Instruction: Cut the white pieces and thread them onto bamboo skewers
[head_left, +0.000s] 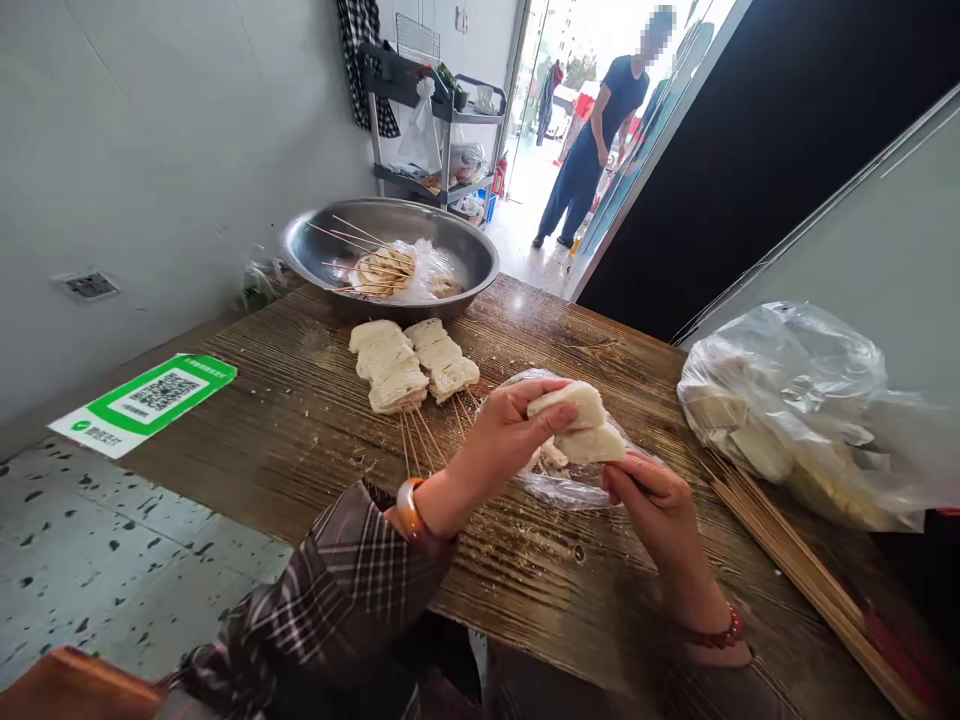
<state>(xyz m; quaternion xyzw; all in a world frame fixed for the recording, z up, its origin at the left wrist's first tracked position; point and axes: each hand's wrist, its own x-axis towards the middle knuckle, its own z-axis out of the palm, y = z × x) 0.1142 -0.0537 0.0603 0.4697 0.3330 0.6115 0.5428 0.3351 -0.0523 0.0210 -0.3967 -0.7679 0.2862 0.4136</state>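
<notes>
My left hand point(517, 425) grips pale, spongy bread-like slices point(589, 425) between thumb and fingers, above a clear plastic bag point(570, 490) lying on the table. At the lower right edge of those slices, my right hand point(656, 490) has its fingers pinched together; whatever it holds is too small to make out. Left of my hands lie two groups of similar slices on skewers point(390, 368), their thin sticks pointing toward me.
A metal basin point(480, 262) with skewered slices and plastic stands at the table's far edge. A bulging plastic bag point(787, 400) and a bundle of sticks point(810, 575) lie right. A green QR card point(161, 400) is left. A person point(600, 130) stands by the doorway.
</notes>
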